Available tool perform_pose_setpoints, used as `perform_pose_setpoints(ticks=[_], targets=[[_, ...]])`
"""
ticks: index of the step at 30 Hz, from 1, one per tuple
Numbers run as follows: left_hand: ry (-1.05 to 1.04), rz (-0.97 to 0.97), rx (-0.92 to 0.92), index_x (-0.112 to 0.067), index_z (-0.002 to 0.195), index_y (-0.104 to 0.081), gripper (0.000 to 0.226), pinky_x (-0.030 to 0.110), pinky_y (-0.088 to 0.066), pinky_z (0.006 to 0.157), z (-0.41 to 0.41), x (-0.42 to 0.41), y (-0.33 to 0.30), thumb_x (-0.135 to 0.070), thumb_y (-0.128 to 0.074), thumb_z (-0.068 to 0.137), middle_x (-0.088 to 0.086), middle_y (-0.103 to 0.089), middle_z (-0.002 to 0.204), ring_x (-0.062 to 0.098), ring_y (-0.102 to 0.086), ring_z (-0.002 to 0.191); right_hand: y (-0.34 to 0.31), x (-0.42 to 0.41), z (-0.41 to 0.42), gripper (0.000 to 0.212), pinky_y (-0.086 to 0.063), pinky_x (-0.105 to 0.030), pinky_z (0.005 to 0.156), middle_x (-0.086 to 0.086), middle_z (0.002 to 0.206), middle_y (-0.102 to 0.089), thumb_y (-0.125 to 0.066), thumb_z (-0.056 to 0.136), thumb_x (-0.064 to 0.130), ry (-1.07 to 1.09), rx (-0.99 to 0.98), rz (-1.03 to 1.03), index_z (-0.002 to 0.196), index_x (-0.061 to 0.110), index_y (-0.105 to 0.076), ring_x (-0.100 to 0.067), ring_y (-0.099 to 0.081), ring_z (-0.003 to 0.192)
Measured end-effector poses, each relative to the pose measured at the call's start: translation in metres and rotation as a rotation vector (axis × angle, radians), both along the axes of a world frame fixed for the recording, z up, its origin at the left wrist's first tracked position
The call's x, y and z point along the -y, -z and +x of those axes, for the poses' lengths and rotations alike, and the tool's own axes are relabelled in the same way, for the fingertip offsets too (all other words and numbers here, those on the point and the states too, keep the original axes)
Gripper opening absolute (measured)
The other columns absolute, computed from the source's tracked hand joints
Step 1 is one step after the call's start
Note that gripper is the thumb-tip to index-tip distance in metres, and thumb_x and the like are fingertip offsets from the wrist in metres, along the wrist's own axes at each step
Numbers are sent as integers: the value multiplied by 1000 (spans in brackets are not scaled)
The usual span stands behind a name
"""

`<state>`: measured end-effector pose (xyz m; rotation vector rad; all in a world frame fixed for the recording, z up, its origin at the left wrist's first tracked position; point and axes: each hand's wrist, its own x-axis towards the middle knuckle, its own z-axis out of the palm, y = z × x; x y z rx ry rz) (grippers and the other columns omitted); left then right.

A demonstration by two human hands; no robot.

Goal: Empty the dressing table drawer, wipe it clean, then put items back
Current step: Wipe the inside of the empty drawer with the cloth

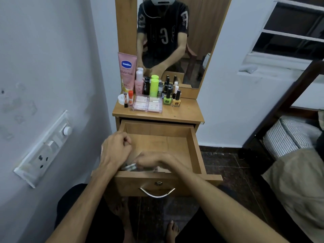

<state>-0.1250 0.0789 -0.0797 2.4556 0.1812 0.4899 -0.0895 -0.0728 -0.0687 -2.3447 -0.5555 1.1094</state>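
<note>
Wooden drawer [196,151] stands pulled out and nearly bare so we can clear it; our right hand [154,161] reaches its front-corner clutter [129,167], grip unclear, left hand [115,148] curled, apparently empty.

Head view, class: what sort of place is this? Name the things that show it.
Probably a bedroom at home. A wooden dressing table with a mirror holds cosmetics such as a lotion tube and nail polish, and a bed stands to the right.
</note>
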Motion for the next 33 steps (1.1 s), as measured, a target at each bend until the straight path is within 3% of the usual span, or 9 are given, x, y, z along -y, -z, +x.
perform_pose_setpoints(ticks=[2,4,8,11,14,18,26,30,33], targets=[[-37,-74,2,-20,78,-73,21,35,-53,79,2,0,0,-1,-63,81,-8,-68,86,12,-60,80,-19,21,9,39,-47,-26,64,-6,89,-62,-52,82,14,168,-236,198,117,3,-63,-17,-55,74],[-97,-164,-11,-18,82,-76,20,31,-49,78,6,-3,1,-2,-64,84,-8,-69,86,12,-61,81,-33,45,16,42,-51,-25,64,-8,97,-69,-54,79,12,295,-293,336,118,9,-69,-18,-62,80],[-114,-227,-3,-17,87,-79,18,29,-49,81,10,-6,7,-4,-67,87,-8,-68,88,10,-60,83,-29,75,24,16,-45,-25,58,6,68,-70,-59,88,15,839,171,454,76,18,-69,-15,-59,65],[-93,-210,2,-17,87,-78,16,32,-53,83,9,-5,8,-4,-68,87,-9,-67,86,8,-60,82,-9,78,27,6,-44,-27,61,7,84,-66,-64,90,21,1153,566,400,94,22,-60,-13,-64,79],[-85,-187,-9,-17,85,-76,17,33,-55,81,9,-4,8,-3,-66,85,-8,-68,86,10,-62,82,16,59,32,33,-50,-31,73,2,96,-67,-71,81,19,1112,715,130,109,20,-54,-21,-67,90],[-56,-157,-21,-16,81,-75,19,34,-56,78,8,-5,8,-1,-64,81,-6,-69,86,10,-62,80,19,35,55,29,-57,-37,91,-4,104,-72,-76,81,24,1002,592,-121,105,11,-65,-26,-68,101],[-35,-77,-29,-17,81,-74,19,30,-47,77,14,-4,13,-1,-64,80,-6,-68,90,10,-57,84,17,5,73,40,-51,-30,86,-9,120,-71,-77,83,27,1249,398,84,118,11,-67,-28,-66,113],[-43,-47,-33,-18,82,-74,20,29,-44,77,15,-2,14,-1,-64,79,-7,-67,92,9,-56,86,24,-19,67,38,-51,-31,90,-7,119,-71,-78,85,21,1189,448,126,120,14,-66,-26,-66,114],[-80,-64,-27,-17,81,-72,19,32,-48,77,15,-3,11,0,-66,77,-5,-65,90,13,-58,83,28,-44,62,30,-45,-26,76,-3,113,-73,-73,90,12,1046,479,190,118,18,-67,-16,-62,95]])
